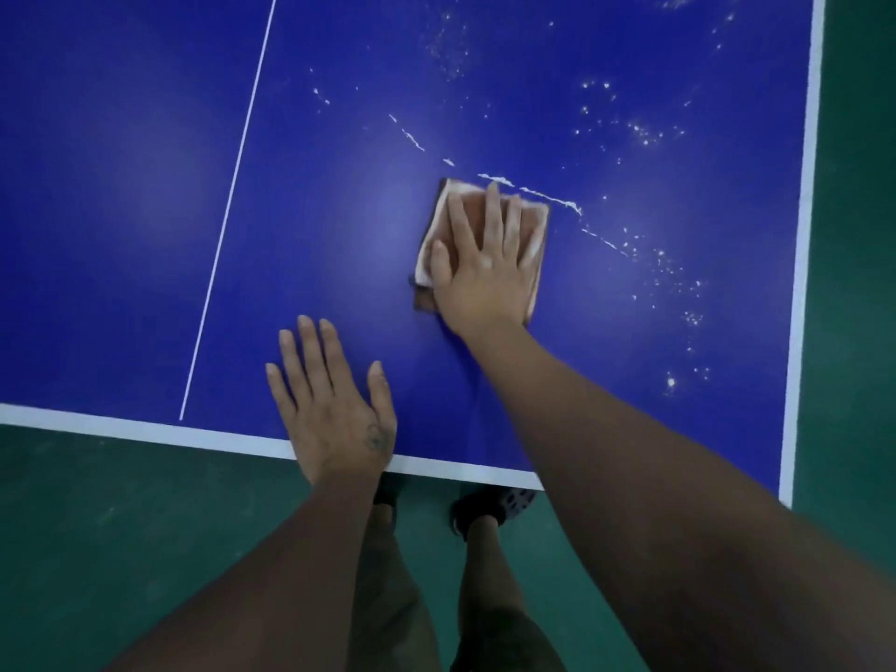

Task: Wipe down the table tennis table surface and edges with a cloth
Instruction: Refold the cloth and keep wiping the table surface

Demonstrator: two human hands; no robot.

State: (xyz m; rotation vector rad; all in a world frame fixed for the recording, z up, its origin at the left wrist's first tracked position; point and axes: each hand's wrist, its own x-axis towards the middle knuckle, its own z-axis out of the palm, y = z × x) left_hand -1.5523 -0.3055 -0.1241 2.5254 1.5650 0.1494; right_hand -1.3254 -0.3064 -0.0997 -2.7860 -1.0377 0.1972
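From the head camera, looking down, the blue table tennis table [121, 211] fills most of the view, with its near-right corner at the lower right. The folded orange-brown cloth [537, 220] lies flat on the playing surface right of the thin white centre line [228, 220] and well in from both edges. The right hand [477, 269] lies palm down on the cloth with its fingers straight and spread, pressing it to the table and covering most of it, so only the cloth's borders show round the hand. The left hand [334, 405] rests flat on bare table just inside the near edge, fingers straight and slightly apart, holding nothing; its wrist crosses the near white edge band [145, 431]. A dark mark on the back of that hand is too blurred to read. A thin ridge of white powder [548, 196] runs diagonally along the far side of the cloth, touching its top edge, and scattered white specks [645, 130] dot the surface between the cloth and the right white edge band [807, 235]. The part of the table left of the ridge looks evenly blue. Below the table lies a green floor [121, 516], where the person's legs [388, 599] and one dark shoe [499, 506] show between the two forearms.
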